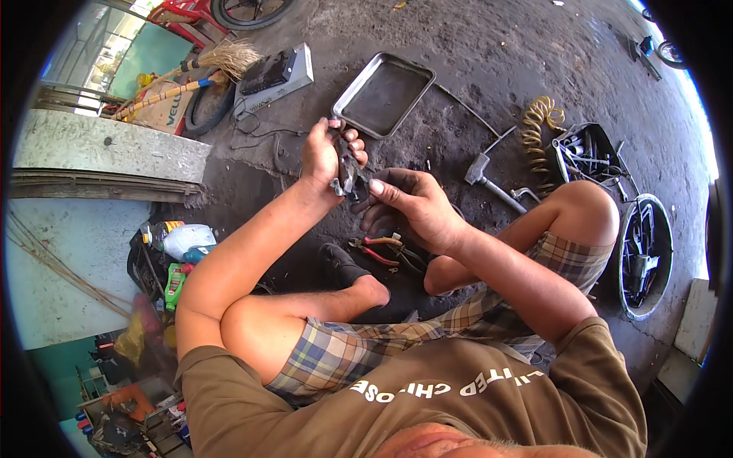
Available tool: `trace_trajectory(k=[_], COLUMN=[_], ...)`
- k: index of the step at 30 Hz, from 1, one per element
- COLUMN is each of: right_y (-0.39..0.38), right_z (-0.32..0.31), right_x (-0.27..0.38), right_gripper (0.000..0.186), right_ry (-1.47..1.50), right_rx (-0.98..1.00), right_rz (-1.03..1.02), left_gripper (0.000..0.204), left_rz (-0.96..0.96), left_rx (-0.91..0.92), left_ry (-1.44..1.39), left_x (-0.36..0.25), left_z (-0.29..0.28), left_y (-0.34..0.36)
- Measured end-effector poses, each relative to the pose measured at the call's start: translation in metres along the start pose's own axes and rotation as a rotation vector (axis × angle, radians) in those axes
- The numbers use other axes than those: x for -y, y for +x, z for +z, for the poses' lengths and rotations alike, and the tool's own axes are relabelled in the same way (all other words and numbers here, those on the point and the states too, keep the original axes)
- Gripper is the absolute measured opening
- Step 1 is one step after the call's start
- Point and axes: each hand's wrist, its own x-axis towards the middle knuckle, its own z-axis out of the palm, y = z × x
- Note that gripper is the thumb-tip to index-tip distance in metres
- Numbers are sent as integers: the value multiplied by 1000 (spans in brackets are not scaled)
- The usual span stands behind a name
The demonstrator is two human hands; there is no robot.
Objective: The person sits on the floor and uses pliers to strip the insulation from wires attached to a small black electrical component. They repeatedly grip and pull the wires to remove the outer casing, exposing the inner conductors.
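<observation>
My left hand [321,156] is closed around a small dark metal mechanical part [348,177] with a shiny end, held up above the ground in front of me; its exact kind is hard to make out. From the right, my right hand [416,204] meets the part's lower end, thumb and blackened fingers bent in a pinch against it. The palms and fingers cover much of the part. Below the hands, red-handled pliers [378,250] lie on the ground between my legs. Just beyond my left hand is a rectangular metal tray [354,86].
A hammer [479,169], a coiled yellow hose [534,133] and a tool-filled black bin [584,145] lie to the right. A round basin [667,244] of dark parts stands beyond my knee. Bottles [183,240] sit at left, a broom [225,59] and box [304,72] farther off.
</observation>
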Motion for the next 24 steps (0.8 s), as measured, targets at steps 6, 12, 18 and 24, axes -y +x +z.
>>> trace_trajectory(k=[6,12,18,24], right_y=[1,-3,-6,-4], right_z=[9,19,21,12], right_x=[6,8,4,-15], right_gripper=[39,46,45,45], right_ry=[-338,-551,-868,-913], right_rx=[-117,-175,-208,-180], right_rz=[-182,-230,-413,-624], left_gripper=[32,30,33,34], left_rz=[-27,125,285,412], left_rx=[-63,-60,-86,-1], left_ry=[13,168,148,197], left_x=[4,13,12,13], left_z=[4,7,21,34], left_y=[-3,-11,-22,-37])
